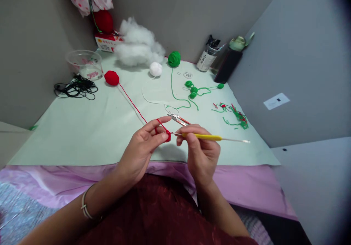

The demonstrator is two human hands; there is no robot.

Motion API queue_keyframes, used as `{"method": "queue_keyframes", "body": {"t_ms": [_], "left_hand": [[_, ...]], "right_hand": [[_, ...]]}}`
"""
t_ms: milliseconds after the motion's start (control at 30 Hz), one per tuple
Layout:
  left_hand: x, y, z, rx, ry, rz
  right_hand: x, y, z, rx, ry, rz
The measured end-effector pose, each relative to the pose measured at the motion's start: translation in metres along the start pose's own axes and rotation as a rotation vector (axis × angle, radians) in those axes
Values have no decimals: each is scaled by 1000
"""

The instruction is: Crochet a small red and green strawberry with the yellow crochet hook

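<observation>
My left hand (142, 146) pinches a small red crochet piece (168, 136) between thumb and fingers, with red yarn running over the raised index finger. That strand leads back to a red yarn ball (112, 78) on the left of the table. In my right hand (201, 150) is a crochet hook (205, 137) with a yellow handle, held like a pencil. Its thin metal tip reaches the red piece; whether it is inside a stitch I cannot tell. Just beyond my fingers lie scissors (179, 120), their handles partly hidden behind my right hand.
White stuffing (139, 45), a white yarn ball (155, 69) and a green yarn ball (174, 59) sit at the back. Small green pieces (193, 90) and yarn scraps (238, 117) lie right. A clear tub (85, 64), black cord (76, 87), pen cup (207, 59) and bottle (229, 60) stand around.
</observation>
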State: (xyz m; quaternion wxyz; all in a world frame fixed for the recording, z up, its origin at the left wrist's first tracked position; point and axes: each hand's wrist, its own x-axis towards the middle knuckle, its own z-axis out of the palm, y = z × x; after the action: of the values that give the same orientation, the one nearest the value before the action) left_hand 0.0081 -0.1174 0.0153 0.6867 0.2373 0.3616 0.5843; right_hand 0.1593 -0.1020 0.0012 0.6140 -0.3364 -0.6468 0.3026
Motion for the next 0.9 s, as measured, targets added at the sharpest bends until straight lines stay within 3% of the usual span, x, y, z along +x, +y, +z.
{"method": "queue_keyframes", "body": {"t_ms": [67,167,267,333,400,500,600,767,900], "left_hand": [[-2,-3,2,-1,0,28],[0,-4,0,-96,-70,-137],[3,-1,-5,-152,-72,-219],[4,1,-7,-126,-47,-176],[3,1,-7,-48,-60,-109],[0,-1,-4,53,-122,-22],[-1,-2,-3,43,-137,-34],[-3,4,-5,41,-64,-65],[-3,6,-4,67,-25,-59]], "right_hand": [[-4,4,3,-187,-36,-133],[-8,9,2,-359,-16,-328],[-6,6,-2,-171,49,-157],[-2,2,-4,47,90,41],[1,0,-3,220,71,150],[2,1,2,222,0,124],[0,6,6,170,13,115],[-2,9,4,331,42,261],[0,6,5,423,57,287]]}}
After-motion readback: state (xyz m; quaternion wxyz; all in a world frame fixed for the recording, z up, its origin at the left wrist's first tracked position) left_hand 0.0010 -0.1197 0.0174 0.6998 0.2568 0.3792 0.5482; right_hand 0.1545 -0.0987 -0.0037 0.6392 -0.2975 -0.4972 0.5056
